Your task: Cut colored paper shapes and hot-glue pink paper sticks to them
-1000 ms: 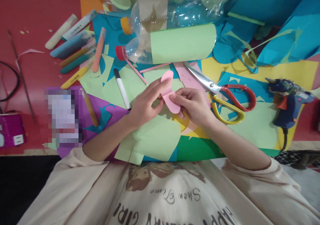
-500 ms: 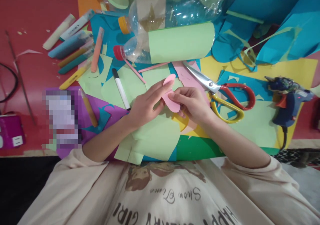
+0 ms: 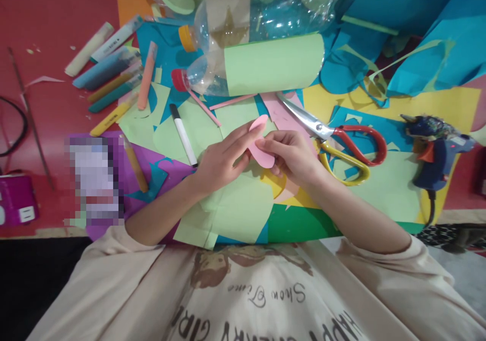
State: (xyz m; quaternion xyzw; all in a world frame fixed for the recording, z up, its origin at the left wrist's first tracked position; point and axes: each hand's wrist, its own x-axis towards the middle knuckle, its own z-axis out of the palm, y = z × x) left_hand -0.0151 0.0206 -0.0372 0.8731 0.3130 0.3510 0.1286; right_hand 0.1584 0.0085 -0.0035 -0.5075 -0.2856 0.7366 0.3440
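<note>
A small pink paper cutout (image 3: pixel 262 155) with rounded ends is held between both hands above the green paper. My right hand (image 3: pixel 290 155) pinches it between thumb and fingers. From the other side, my left hand (image 3: pixel 228 156) grips its upper part, fingers along the paper and thumb beneath. Part of the cutout is hidden by the fingers. Just right of my right hand lie scissors (image 3: pixel 322 133) with one red and one yellow handle, blades parted. A white marker with a black cap (image 3: pixel 184 136) lies left of my left hand.
Beyond the hands lies a plastic bottle with a red cap (image 3: pixel 179 80), wrapped in green paper (image 3: pixel 275 64). Several markers (image 3: pixel 102 68) are at the left, near a blurred phone (image 3: pixel 94 179). A blue glue gun (image 3: pixel 436 154) rests at the right. Paper scraps cover the table.
The pink cutout has tilted slightly in the fingers, its upper tip a little lower and its lower end a little higher. Both hands keep their hold, almost in place.
</note>
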